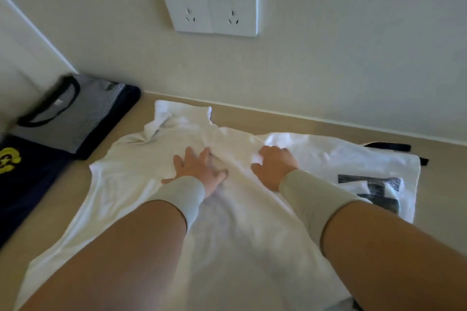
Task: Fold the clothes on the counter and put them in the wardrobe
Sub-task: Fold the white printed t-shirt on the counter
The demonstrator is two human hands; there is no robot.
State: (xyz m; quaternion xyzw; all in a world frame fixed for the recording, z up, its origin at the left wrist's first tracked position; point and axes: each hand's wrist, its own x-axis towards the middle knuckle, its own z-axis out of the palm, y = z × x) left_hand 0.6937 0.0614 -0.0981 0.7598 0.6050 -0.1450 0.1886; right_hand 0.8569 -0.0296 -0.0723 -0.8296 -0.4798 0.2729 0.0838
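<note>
A white T-shirt (131,179) lies spread on the beige counter (265,115), its sleeve bunched toward the wall. My left hand (199,169) lies flat on the shirt's middle with the fingers spread. My right hand (274,164) rests just to the right on the same shirt, its fingers curled down into the fabric; whether they pinch a fold I cannot tell. Under the shirt's right side lies another white garment (353,159) with a black printed pattern.
At the left sits a folded grey striped shirt (73,113) on top of a dark navy garment (27,174) with a yellow logo. Two white wall sockets (209,5) are set in the wall behind the counter. A black strap (389,146) shows at the far right.
</note>
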